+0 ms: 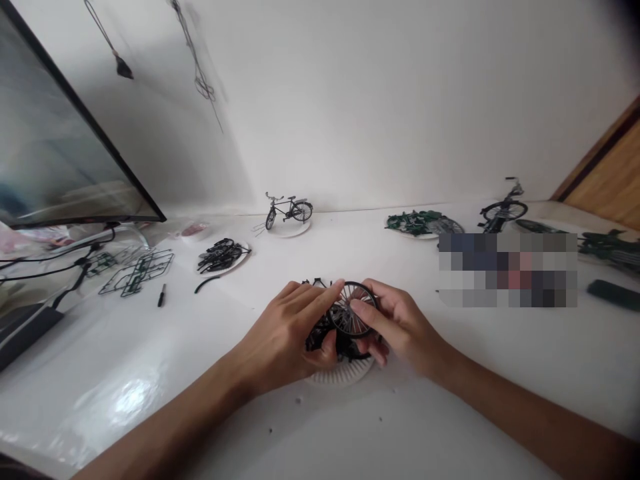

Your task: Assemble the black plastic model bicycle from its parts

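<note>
A small black model bicycle wheel (pixel 364 325) with pale spokes is held up between my hands at the centre of the table. My right hand (pixel 403 320) grips it, thumb over the hub and fingers behind the rim. My left hand (pixel 287 327) closes around its left side, the index finger along the upper rim and the thumb lower down. Below and behind the wheel lie black model bicycle parts (pixel 315 337), partly covered by my fingers. They rest on a ridged white paper plate (pixel 345 373).
An assembled model bicycle (pixel 289 210) stands at the back. Black parts (pixel 223 255) and green parts (pixel 420 222) lie on plates. To the left are part frames (pixel 137 272), a small screwdriver (pixel 161 295) and a monitor (pixel 60 127). Another model (pixel 505 207) stands back right, beside a pixelated patch.
</note>
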